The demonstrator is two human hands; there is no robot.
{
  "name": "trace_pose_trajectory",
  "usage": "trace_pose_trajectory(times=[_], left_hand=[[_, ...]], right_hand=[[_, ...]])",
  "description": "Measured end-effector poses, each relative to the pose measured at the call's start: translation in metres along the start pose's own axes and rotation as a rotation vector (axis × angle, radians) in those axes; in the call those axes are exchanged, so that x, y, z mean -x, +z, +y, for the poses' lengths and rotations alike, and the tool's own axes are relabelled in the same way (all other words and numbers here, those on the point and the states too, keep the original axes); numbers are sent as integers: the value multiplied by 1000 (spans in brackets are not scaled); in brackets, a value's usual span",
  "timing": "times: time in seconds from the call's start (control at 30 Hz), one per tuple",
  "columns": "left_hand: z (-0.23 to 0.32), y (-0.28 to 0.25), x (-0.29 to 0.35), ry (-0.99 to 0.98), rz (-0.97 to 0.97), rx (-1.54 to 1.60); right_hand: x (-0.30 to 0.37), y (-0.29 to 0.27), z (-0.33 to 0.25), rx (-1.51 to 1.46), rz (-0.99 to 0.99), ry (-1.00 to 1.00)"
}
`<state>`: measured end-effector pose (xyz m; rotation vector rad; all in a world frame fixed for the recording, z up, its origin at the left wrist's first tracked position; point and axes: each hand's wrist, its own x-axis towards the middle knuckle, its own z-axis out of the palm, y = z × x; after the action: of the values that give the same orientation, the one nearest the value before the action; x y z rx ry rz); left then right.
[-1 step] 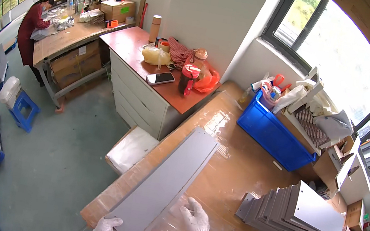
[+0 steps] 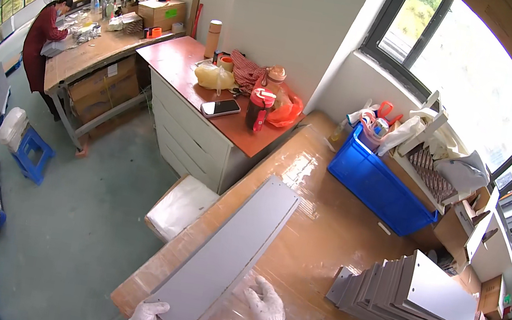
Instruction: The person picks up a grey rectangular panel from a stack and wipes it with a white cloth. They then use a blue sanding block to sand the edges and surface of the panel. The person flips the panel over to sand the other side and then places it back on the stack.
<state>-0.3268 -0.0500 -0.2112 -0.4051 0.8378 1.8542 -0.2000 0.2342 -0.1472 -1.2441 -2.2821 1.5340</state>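
Observation:
A long grey panel [image 2: 223, 259] lies lengthwise on the film-covered workbench, with small holes near its far end. At its near left corner is my left hand [image 2: 148, 319] in a white knitted glove, the thumb over the panel's edge and the other fingers partly hidden. My right hand [image 2: 267, 307], gloved alike, hovers beside the panel's right long edge with fingers apart and nothing in them. To the right stands a leaning stack of grey panels [image 2: 392, 295], its front plate showing small holes.
A blue plastic bin [image 2: 379, 186] stands at the back of the workbench [image 2: 316, 243], beside open cartons. Beyond the bench is a red-topped drawer cabinet [image 2: 172, 56] bearing a phone [image 2: 220, 108] and bottles. A blue stool [image 2: 34, 155] and a co-worker [image 2: 40, 49] are farther left.
My right hand has shifted very slightly left, its fingers still apart. The panel and my left hand look unchanged.

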Motion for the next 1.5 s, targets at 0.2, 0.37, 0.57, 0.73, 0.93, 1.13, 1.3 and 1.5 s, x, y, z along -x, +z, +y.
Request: trace_pose_trajectory(times=[0.2,0.37,0.57,0.73,0.93,1.13,1.3,1.5], left_hand=[[14,16,12,-44,163,-294],[60,33,29,-184,539,-1786],[22,26,-12,621,437,-2039],[16,15,-37,608,435,-1977],[16,6,-37,666,415,-1964],[30,3,-45,629,477,-1961],[57,5,-64,613,484,-1915],[67,39,-61,462,568,-2088]], right_hand=[[-8,56,54,-200,-121,133],[-16,59,33,-110,-162,167],[-25,91,51,-13,-3,92],[-33,79,9,-205,-71,279],[10,83,-1,-177,-177,304],[26,114,-2,-241,-249,337],[9,133,2,-117,-242,220],[11,100,21,-219,-452,113]])
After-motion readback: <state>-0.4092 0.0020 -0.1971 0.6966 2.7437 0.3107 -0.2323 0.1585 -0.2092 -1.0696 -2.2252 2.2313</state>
